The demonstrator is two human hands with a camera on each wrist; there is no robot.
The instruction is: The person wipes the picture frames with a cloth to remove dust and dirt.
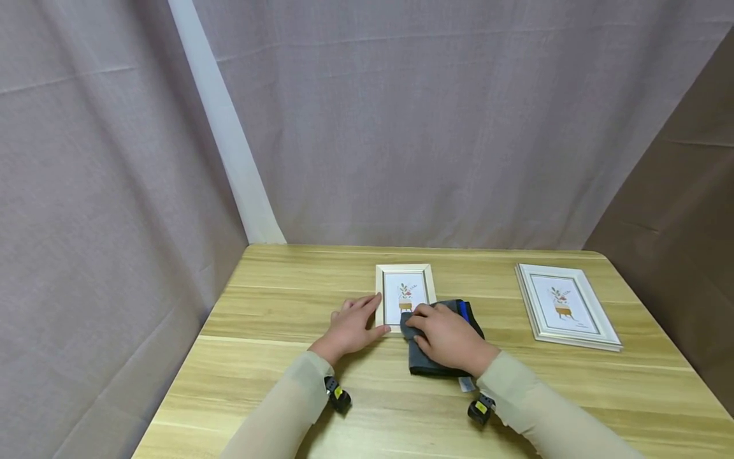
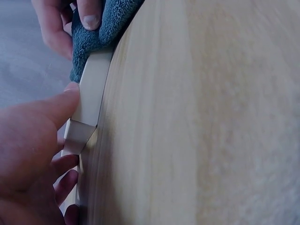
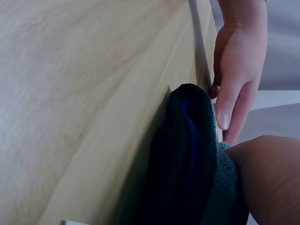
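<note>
A small picture frame (image 1: 404,268) with a pale border and a print of a potted plant lies flat on the wooden table. My left hand (image 1: 352,326) holds its near left corner, the thumb at the front edge and the fingers along the left side. With bent fingers my right hand (image 1: 450,336) grips a folded dark grey cloth (image 1: 422,361) and presses part of it onto the frame's near right corner. The cloth's plush face (image 2: 96,41) shows in the left wrist view, and its black and blue folds (image 3: 185,140) in the right wrist view.
To the right lies a larger white picture frame (image 1: 601,312) with a similar print; its doubled edge looks like a stack. The wooden table (image 1: 275,306) runs back to a grey curtain (image 1: 401,127). A small white tag (image 1: 466,384) sticks out below the cloth.
</note>
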